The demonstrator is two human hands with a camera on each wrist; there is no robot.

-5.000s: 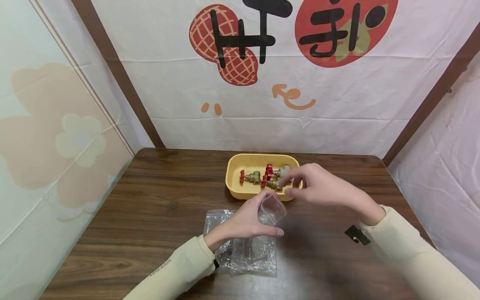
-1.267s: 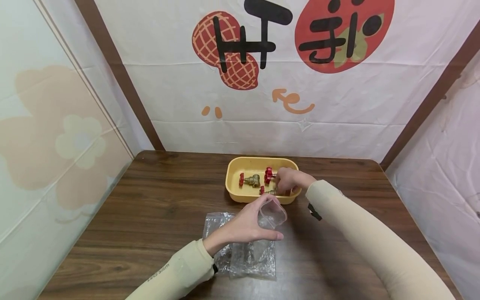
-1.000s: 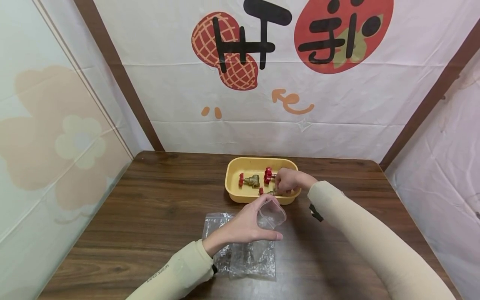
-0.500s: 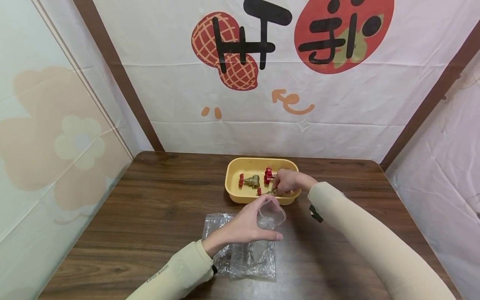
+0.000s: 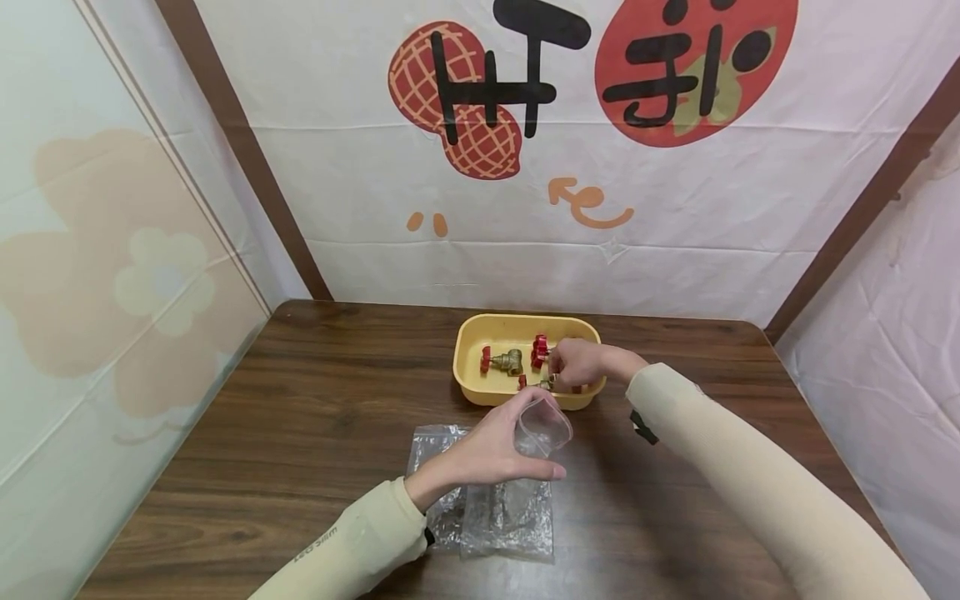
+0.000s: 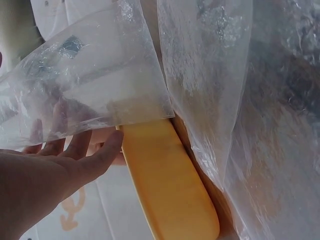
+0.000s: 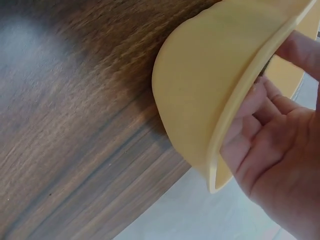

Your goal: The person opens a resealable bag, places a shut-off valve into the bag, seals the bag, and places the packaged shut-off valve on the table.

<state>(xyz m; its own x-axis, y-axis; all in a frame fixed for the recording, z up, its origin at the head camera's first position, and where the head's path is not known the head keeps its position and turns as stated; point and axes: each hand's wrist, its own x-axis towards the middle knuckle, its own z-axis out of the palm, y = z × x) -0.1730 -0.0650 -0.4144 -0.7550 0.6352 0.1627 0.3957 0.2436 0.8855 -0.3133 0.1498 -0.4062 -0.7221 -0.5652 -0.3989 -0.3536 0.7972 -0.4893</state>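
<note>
My left hand point(image 5: 491, 450) holds a clear zip-lock bag point(image 5: 544, 427), its mouth spread and facing up, the thumb apart from the bag. In the left wrist view the bag point(image 6: 100, 75) hangs across the fingers. My right hand point(image 5: 579, 362) reaches into the yellow tray point(image 5: 472, 388), fingers curled down. At its fingertips a brass gate valve point(image 5: 542, 384) with a red handwheel is partly hidden. Behind it is another red handwheel point(image 5: 539, 350), its valve body under the hand. One brass valve point(image 5: 506, 362) lies apart at left. In the right wrist view the tray wall point(image 7: 200, 85) hides the fingertips.
Two more clear zip-lock bags point(image 5: 508, 525) lie flat and overlapping on the dark wood table point(image 5: 315, 433), below the left hand. A printed white cloth point(image 5: 360, 267) hangs behind the table's back edge, and more cloth flanks both sides.
Since the oldest frame, my right hand has moved left and down into the tray. Over the last second it stays there, and the front valve shifts slightly. The left hand keeps its hold.
</note>
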